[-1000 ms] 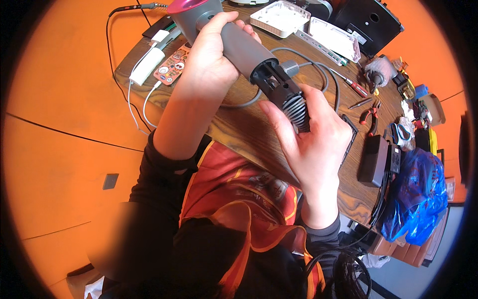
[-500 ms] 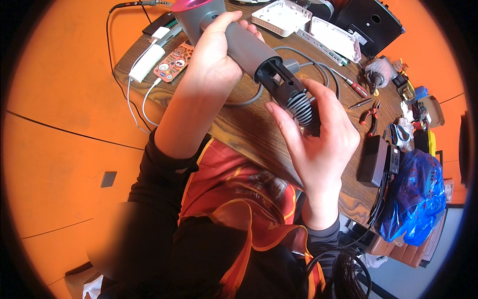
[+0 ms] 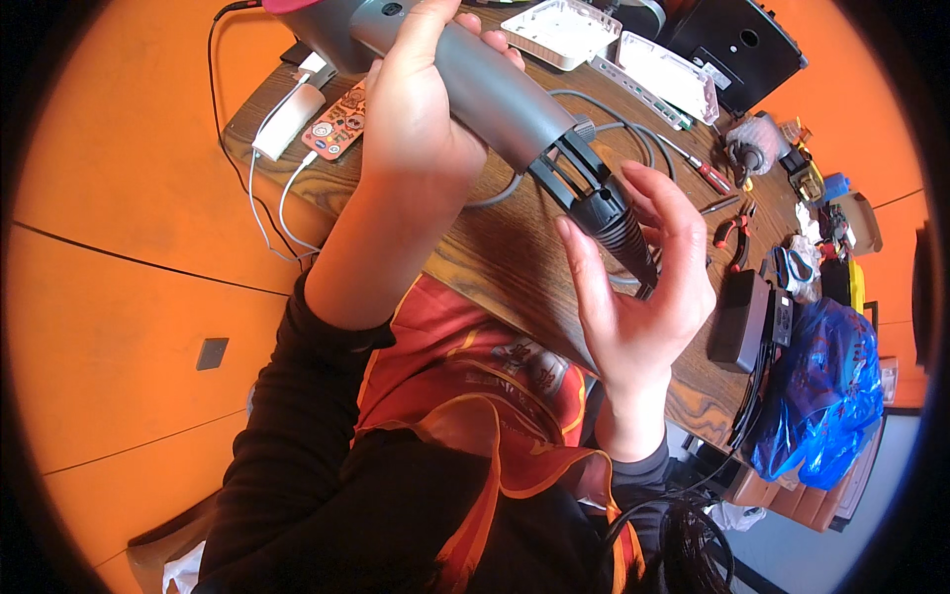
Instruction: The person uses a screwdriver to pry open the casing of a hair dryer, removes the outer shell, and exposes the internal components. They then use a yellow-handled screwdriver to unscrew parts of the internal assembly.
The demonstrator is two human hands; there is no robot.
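A dark wooden table stands on a bright orange floor crossed by thin dark seams. 1 small grey square is set into it. Even light falls throughout.

This looks like a small repair or hobby electronics workbench in a room with an orange floor. A dark wooden table with visible grain is crowded with tools and parts: a red-handled screwdriver, red-handled pliers, opened white plastic casings, a black boxy device, a black rectangular power adapter with cables, and a white charger with trailing white wires. A crumpled blue plastic bag sits at the table's far end, beside more small gear and boxes.
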